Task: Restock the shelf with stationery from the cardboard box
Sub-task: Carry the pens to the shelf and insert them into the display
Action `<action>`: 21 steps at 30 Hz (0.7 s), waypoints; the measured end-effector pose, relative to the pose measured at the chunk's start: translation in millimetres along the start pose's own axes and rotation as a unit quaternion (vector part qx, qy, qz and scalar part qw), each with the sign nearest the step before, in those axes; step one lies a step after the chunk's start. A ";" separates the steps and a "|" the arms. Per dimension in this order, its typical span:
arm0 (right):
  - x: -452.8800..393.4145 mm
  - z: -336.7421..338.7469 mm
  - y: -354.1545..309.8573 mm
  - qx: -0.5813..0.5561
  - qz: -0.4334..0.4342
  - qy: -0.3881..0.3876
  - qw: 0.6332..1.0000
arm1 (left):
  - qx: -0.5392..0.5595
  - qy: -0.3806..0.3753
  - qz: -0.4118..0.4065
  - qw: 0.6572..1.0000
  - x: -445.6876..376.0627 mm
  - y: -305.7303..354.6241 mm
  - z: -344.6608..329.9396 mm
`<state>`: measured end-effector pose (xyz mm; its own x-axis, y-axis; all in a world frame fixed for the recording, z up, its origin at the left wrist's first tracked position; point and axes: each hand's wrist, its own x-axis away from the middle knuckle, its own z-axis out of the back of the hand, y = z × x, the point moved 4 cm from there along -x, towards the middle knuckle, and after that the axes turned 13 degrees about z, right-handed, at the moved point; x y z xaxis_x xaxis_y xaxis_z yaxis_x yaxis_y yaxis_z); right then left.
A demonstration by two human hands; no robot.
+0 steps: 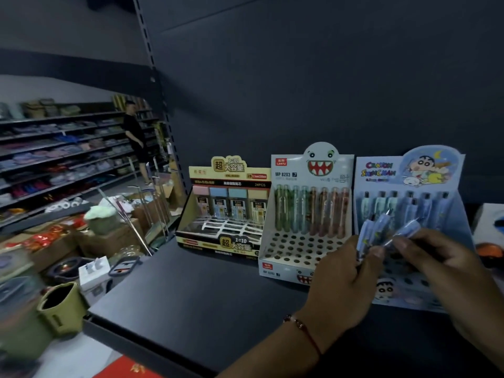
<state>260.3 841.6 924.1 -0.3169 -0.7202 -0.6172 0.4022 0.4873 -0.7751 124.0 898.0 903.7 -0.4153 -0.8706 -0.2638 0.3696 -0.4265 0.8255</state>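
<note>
Pens being sorted in hand before the cartoon display box on the shelf

A small bunch of blue-patterned pens (366, 236) was held upright in the left hand (343, 279), its fingers curled round the lower ends, while one more pen (403, 230) was pinched at a slant between thumb and fingertips of the right hand (441, 257); both hands were held just in front of the cartoon display box (452, 214), which stood at the right of the dark shelf (191, 301) beside the monster display box (305, 241) and the lead-refill box (226, 214). The cartoon box's back row was seen filled and its front holes largely hidden by the hands. The cardboard box could not be picked out with certainty. The step was judged to be the loading of this box: next, the single pen would need to be turned upright and lowered into a free hole.
</note>
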 end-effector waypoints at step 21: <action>-13.7 24.5 21.8 -0.116 -0.093 0.069 0.986 | 0.070 0.045 -0.014 0.996 -2.4 -1.6 -6.1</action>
<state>294.4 850.0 919.0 -0.4865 -0.7423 -0.4607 0.1237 0.4635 -0.8774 129.5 899.3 900.0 -0.3457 -0.8801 -0.3255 0.2361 -0.4173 0.8775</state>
